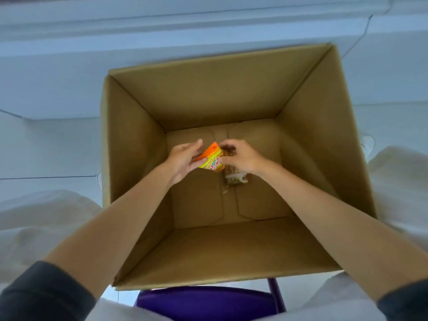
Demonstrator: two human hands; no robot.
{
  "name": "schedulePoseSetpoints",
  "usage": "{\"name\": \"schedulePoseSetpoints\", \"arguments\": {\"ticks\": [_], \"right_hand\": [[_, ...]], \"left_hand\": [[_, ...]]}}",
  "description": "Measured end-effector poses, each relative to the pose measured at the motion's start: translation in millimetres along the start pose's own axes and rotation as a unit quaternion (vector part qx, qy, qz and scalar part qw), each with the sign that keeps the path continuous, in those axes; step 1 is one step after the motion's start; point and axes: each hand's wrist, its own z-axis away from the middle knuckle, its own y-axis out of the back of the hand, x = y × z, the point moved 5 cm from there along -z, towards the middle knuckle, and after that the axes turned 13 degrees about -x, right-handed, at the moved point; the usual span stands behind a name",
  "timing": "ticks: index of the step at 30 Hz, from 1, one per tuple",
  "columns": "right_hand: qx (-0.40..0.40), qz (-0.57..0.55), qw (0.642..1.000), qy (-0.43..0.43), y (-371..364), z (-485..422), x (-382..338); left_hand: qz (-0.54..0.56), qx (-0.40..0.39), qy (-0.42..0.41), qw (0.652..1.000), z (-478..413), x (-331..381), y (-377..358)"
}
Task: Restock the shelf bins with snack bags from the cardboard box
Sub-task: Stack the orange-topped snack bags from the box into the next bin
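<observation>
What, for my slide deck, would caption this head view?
Inside the cardboard box, left hand and right hand grip an orange snack bag.

My left forearm and right forearm bare, dark charcoal left sleeve and right sleeve near me, cream trousers beneath

Head camera, wide-angle, looks steeply down into open cardboard box, close range.

Print on the orange snack bag is too blurred to read. The right hand covers the top end of the brown snack bag. At 6 o'clock the cardboard box hides most of a purple seat, and the bottom edge cuts off the rest
</observation>
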Motion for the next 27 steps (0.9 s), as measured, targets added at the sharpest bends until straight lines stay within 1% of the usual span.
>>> {"name": "schedulePoseSetpoints", "arguments": {"ticks": [1, 2, 4, 5, 6, 9, 11, 13, 14, 16, 18, 20, 22, 24, 27], "right_hand": [[0.011, -0.026, 1.0, 0.002, 1, 1, 0], [0.014, -0.053, 0.999, -0.001, 3, 4, -1], [0.015, -0.101, 0.994, -0.024, 4, 7, 1], [0.021, -0.128, 0.991, -0.033, 5, 7, 3], [0.028, -0.153, 0.987, -0.037, 6, 7, 4], [0.027, -0.188, 0.981, -0.038, 4, 4, 2], [0.007, -0.199, 0.979, -0.038, 4, 2, 0], [0.007, -0.171, 0.984, -0.046, 13, 2, 2], [0.016, -0.139, 0.989, -0.057, 20, 4, 7], [0.028, -0.038, 0.994, -0.101, 35, 6, 26], [0.003, 0.077, 0.983, -0.165, 40, 8, 51], [-0.026, 0.128, 0.967, -0.221, 32, 10, 76], [-0.035, 0.113, 0.965, -0.235, 17, 7, 95], [-0.025, 0.044, 0.976, -0.214, 1, 0, 108], [0.041, -0.01, 0.98, -0.196, -7, -10, 114]], "left_hand": [[0.012, 0.001, -0.008, 1.0, 1, 3, 0], [-0.004, 0.015, -0.016, 1.0, 2, 6, 3], [-0.095, 0.05, -0.025, 0.994, 4, 11, 8], [-0.134, 0.052, -0.02, 0.989, 5, 11, 9], [-0.153, 0.038, -0.007, 0.987, 5, 9, 9], [-0.136, -0.054, 0.052, 0.988, 8, -2, -1], [-0.091, -0.076, 0.044, 0.992, 7, -3, -4], [-0.045, -0.059, 0.017, 0.997, 3, -4, 0], [-0.051, -0.042, 0.009, 0.998, 1, -5, 5], [-0.089, -0.003, 0.007, 0.996, -4, -10, 16], [-0.102, 0.015, 0.012, 0.995, -9, -17, 22], [-0.098, 0.023, 0.019, 0.995, -13, -23, 24], [-0.102, 0.025, 0.026, 0.994, -16, -27, 23], [-0.111, 0.031, 0.03, 0.993, -19, -32, 24], [-0.126, 0.04, 0.031, 0.991, -21, -36, 28]]}}
